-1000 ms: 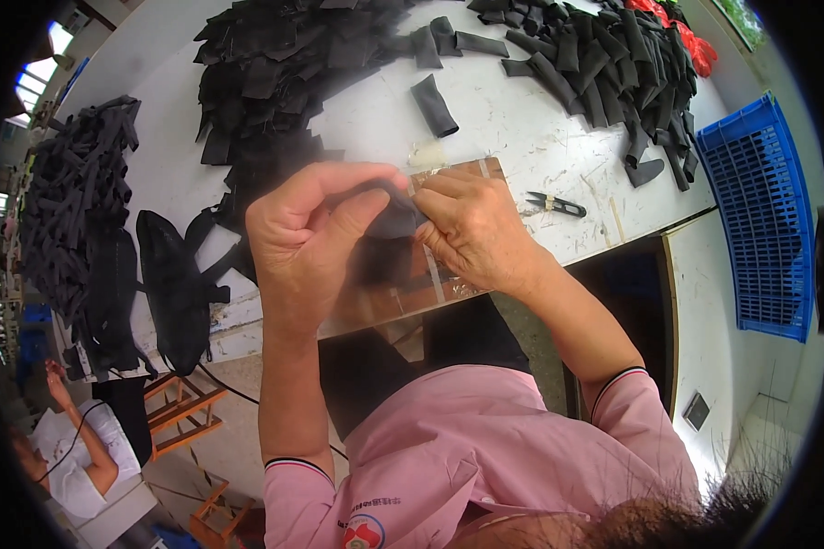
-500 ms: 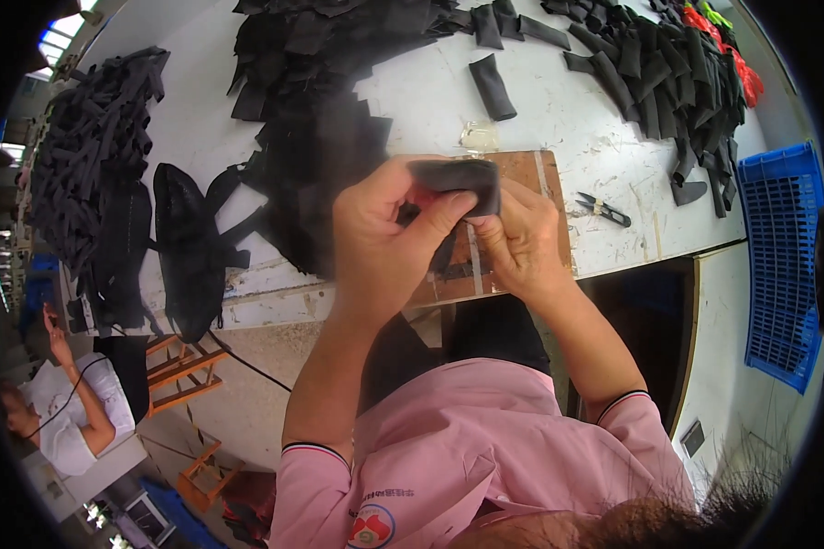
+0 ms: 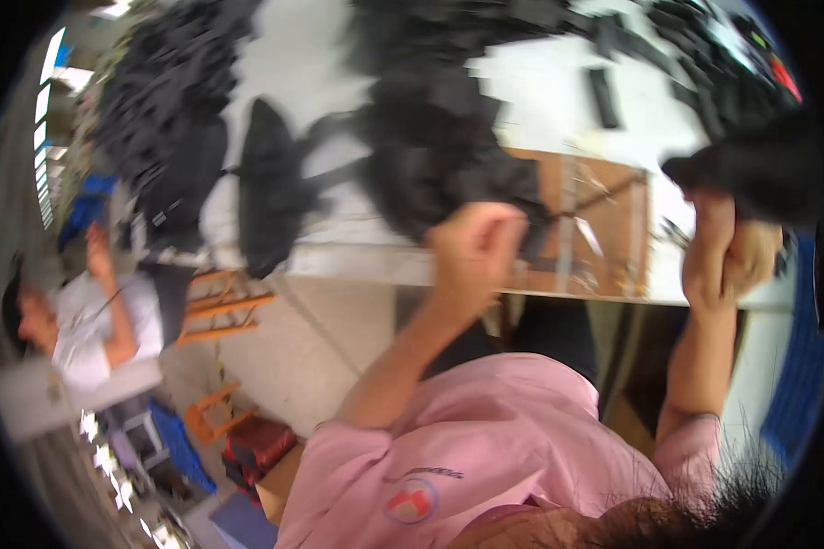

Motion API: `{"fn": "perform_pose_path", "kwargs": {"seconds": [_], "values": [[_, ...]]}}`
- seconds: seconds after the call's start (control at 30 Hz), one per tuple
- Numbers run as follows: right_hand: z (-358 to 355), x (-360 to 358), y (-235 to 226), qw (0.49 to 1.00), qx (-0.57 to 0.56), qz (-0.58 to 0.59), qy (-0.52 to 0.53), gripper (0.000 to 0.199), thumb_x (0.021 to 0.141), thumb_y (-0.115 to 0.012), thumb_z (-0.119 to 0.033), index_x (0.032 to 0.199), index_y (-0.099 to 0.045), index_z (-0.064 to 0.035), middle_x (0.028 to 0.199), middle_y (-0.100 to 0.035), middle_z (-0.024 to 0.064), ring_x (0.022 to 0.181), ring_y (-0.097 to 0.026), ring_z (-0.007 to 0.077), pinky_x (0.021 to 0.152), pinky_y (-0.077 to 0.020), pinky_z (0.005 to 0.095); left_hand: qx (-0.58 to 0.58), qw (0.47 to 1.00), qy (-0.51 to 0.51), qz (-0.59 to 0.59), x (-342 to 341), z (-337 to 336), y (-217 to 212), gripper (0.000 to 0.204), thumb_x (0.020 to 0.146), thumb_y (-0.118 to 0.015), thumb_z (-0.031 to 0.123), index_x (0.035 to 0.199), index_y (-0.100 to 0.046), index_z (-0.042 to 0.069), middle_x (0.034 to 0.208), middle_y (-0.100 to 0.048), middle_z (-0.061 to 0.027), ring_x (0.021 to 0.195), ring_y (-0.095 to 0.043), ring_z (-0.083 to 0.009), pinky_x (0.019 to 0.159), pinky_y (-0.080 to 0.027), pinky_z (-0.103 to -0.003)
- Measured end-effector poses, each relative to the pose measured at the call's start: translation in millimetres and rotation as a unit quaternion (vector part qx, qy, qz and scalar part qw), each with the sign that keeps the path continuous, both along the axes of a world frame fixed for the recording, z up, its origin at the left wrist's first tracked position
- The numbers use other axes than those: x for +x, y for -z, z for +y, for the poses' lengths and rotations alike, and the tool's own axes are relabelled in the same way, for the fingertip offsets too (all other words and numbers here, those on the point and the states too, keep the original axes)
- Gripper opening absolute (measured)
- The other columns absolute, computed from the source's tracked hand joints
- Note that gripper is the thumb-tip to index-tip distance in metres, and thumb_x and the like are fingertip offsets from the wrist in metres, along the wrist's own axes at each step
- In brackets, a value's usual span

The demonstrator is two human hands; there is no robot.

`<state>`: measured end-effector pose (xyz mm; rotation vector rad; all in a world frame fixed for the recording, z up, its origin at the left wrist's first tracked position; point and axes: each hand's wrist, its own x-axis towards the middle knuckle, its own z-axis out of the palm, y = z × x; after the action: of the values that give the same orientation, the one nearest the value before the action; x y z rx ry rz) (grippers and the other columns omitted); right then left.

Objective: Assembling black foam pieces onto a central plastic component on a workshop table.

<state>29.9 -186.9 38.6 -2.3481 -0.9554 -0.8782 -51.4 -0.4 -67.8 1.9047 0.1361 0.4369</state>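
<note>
My right hand (image 3: pixel 734 256) is stretched out to the right, beyond the board, with its fingers closed round a black fabric piece (image 3: pixel 760 174). The cloth is smeared by motion, so its exact shape does not show. At the table's near edge, my left hand (image 3: pixel 474 245) is curled closed, its knuckles up, against the near end of a heap of black fabric (image 3: pixel 430 146). Whether anything lies inside its fingers is hidden. Just right of it sits a brown board (image 3: pixel 613 220) with pale strips across it.
Thread snips (image 3: pixel 676 233) lie right of the board. A long black sewn piece with straps (image 3: pixel 270 188) and a mound of black strips (image 3: pixel 169 91) are on the left. More black pieces (image 3: pixel 696 64) fill the far right. A blue crate (image 3: pixel 796 366) stands right; another person (image 3: pixel 101 320) sits left.
My hands have parted. The right one has swung to the right with the black fabric piece; the left has let it go and come down beside the heap. The whole view has shifted.
</note>
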Motion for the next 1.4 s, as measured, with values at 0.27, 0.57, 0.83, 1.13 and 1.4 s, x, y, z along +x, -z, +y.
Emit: {"fn": "perform_pose_path", "kwargs": {"seconds": [0.27, 0.57, 0.83, 1.13, 1.4], "values": [[-57.7, 73.8, 84.6, 0.955, 0.033, 0.238, 0.172, 0.034, 0.083, -0.052, -0.028, 0.071, -0.053, 0.0039, 0.051, -0.048, 0.0186, 0.048, -0.046, 0.0373, 0.048, -0.0369, 0.0417, 0.022, 0.989, -0.119, 0.083, -41.0, 54.4, 46.2, 0.007, 0.079, -0.057, 0.007, 0.079, -0.058, 0.000, 0.069, -0.058, -0.0053, 0.060, -0.052, -0.0101, 0.057, -0.042, -0.022], [-12.9, 73.3, 129.8, 0.970, -0.134, 0.154, 0.129, 0.047, 0.073, -0.061, -0.017, 0.117, -0.043, -0.0112, 0.103, -0.049, 0.0138, 0.099, -0.044, 0.0307, 0.080, -0.0388, 0.0385, 0.156, 0.963, -0.217, 0.039, -38.9, 81.6, 79.9, 0.009, 0.080, -0.055, 0.009, 0.082, -0.057, 0.001, 0.068, -0.057, -0.0057, 0.056, -0.051, -0.0130, 0.052, -0.042, -0.025], [-22.9, 145.7, 175.6, 0.957, -0.171, 0.154, 0.175, 0.033, 0.078, -0.053, -0.030, 0.104, -0.054, -0.0085, 0.111, -0.051, 0.0154, 0.106, -0.044, 0.0344, 0.087, -0.0362, 0.0431, 0.247, 0.937, -0.246, 0.038, -38.3, 76.3, 88.1, 0.006, 0.077, -0.054, 0.007, 0.079, -0.056, 0.002, 0.071, -0.056, -0.0110, 0.064, -0.055, -0.0282, 0.057, -0.043, -0.035], [-34.4, 88.3, 165.7, 0.947, -0.008, 0.288, 0.144, 0.024, 0.084, -0.049, -0.017, 0.103, -0.054, -0.0029, 0.111, -0.050, 0.0134, 0.102, -0.047, 0.0310, 0.085, -0.0379, 0.0353, 0.238, 0.937, -0.254, 0.026, -40.0, 76.8, 82.7, 0.005, 0.077, -0.054, 0.006, 0.080, -0.055, 0.003, 0.070, -0.054, -0.0096, 0.063, -0.054, -0.0261, 0.056, -0.042, -0.032], [-18.7, 66.7, 168.0, 0.971, -0.075, 0.179, 0.141, 0.021, 0.085, -0.046, -0.013, 0.098, -0.053, 0.0016, 0.108, -0.050, 0.0168, 0.103, -0.046, 0.0316, 0.087, -0.0372, 0.0370, 0.245, 0.935, -0.256, 0.019, -35.5, 76.9, 88.4, 0.004, 0.076, -0.055, 0.008, 0.079, -0.055, 0.005, 0.070, -0.055, -0.0086, 0.063, -0.054, -0.0259, 0.056, -0.042, -0.033]]}}
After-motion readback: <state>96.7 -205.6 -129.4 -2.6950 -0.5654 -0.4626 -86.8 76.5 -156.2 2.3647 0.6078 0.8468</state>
